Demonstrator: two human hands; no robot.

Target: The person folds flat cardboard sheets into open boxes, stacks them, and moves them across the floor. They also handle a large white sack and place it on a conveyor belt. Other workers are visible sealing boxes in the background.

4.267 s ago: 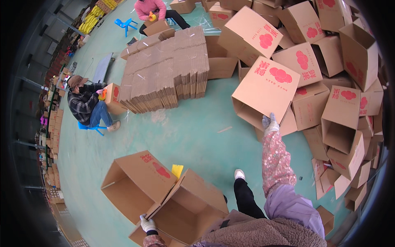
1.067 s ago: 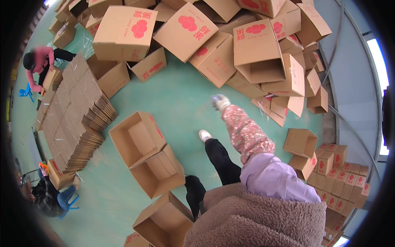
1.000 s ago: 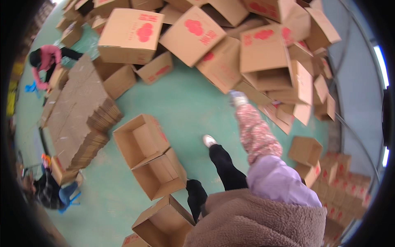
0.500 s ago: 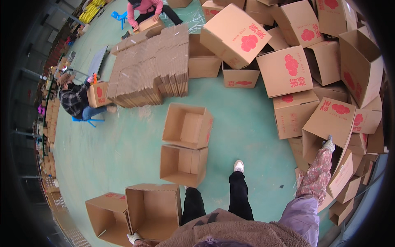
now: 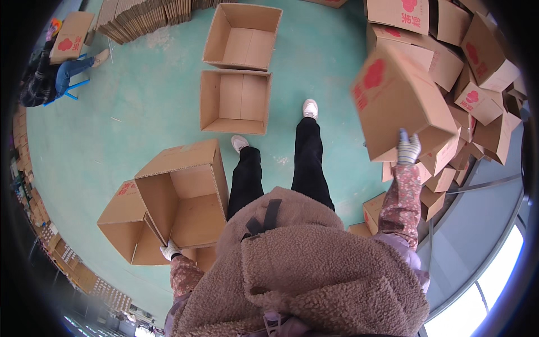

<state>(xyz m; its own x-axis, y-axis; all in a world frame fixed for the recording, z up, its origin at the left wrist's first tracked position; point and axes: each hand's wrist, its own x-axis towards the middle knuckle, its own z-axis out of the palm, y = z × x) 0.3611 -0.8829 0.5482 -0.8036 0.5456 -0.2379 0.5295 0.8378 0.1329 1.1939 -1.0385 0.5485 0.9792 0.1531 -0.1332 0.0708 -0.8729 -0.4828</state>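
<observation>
My right hand (image 5: 409,147), in a striped white glove, grips the lower edge of a brown cardboard box (image 5: 393,101) with red fruit print. That box is tilted, in front of the pile on the right. At the lower left my left hand (image 5: 170,250), also gloved, is closed on the near edge of an open cardboard box (image 5: 182,157), where it meets a second open cardboard box (image 5: 120,209). Part of another cardboard surface (image 5: 205,258) shows below them. The fingertips of my left hand are partly hidden by the box edge.
Two open boxes, a nearer one (image 5: 209,104) and a farther one (image 5: 214,36), stand in line ahead of my feet. A heap of boxes (image 5: 483,62) fills the right side. Flattened cardboard (image 5: 135,19) stands at the far left, near a seated person (image 5: 42,78) with a box.
The view has tipped down toward my body. My right hand has pulled a box off the pile, tilting it. My left hand keeps its hold, and its box now appears raised and tilted.
</observation>
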